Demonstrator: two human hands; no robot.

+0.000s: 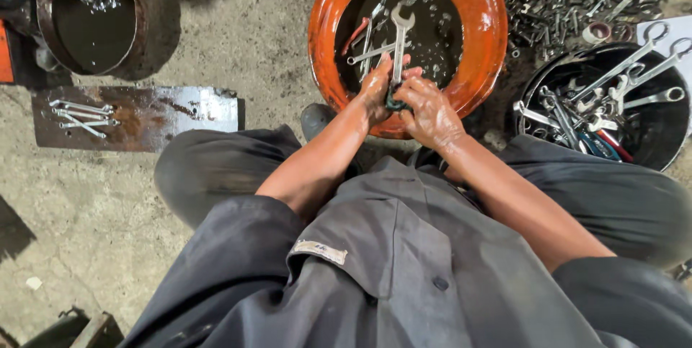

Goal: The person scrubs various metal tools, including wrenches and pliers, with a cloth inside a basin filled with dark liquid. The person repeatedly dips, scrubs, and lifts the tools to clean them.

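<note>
Now we're over the orange basin [484,27] of dark liquid, and both hands are busy on one spanner [398,39]. Our left hand [376,90] is closed around its lower shank, our right hand [430,109] is clenched on a dark rag [394,100] pressed against the same end, and the open-jawed head points up over the liquid. To do this well, we'd say grip firmly with the left, since everything looks slick, and keep the tool over the basin so drips fall inside. Cleaned spanners [81,117] lie on the wet plate [173,117] left; more wait in the black tub [652,135] right.
</note>
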